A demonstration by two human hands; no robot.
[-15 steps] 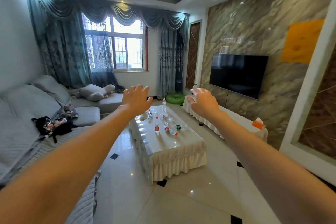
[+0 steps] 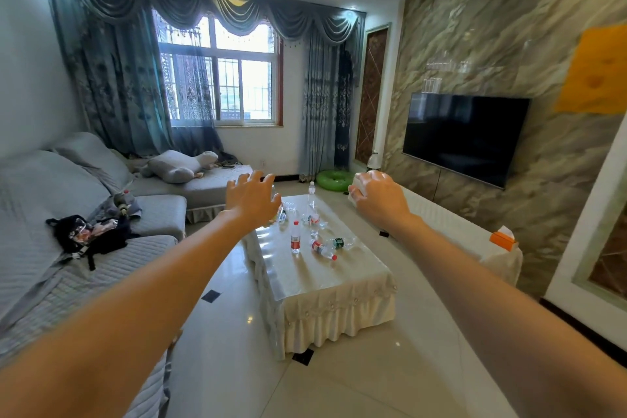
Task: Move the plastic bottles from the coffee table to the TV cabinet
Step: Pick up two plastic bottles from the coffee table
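Plainly nothing has been picked up yet: the left hand (image 2: 252,198) reaches forward with its fingers spread and its grip empty, and the right hand (image 2: 378,198) reaches out beside it with fingers loosely bent, gripping nothing that can be seen. Both hang in the air short of the cream-clothed, glossy-topped coffee table (image 2: 305,285), whose surface lies ahead and below them. The clear plastic bottles sit on the far half of that surface (several overlap there, so the count is a best reading): an upright red-capped, red-labelled bottle (image 2: 295,237) towards the left edge, a second upright red-labelled bottle (image 2: 315,224) behind it, a tall white-capped bottle (image 2: 311,194) near the far edge, a red-capped bottle lying on its side (image 2: 323,250) with its long axis slanting towards the right near corner, and a green-labelled bottle lying on its side (image 2: 341,242) with its long axis running towards the right edge. That makes about five, three standing and two lying. The left hand looks nearer the upright ones, the right hand nearer the two fallen ones. The long white-draped TV cabinet (image 2: 451,217) runs beyond the table's right edge, under the black wall-mounted television (image 2: 464,136).
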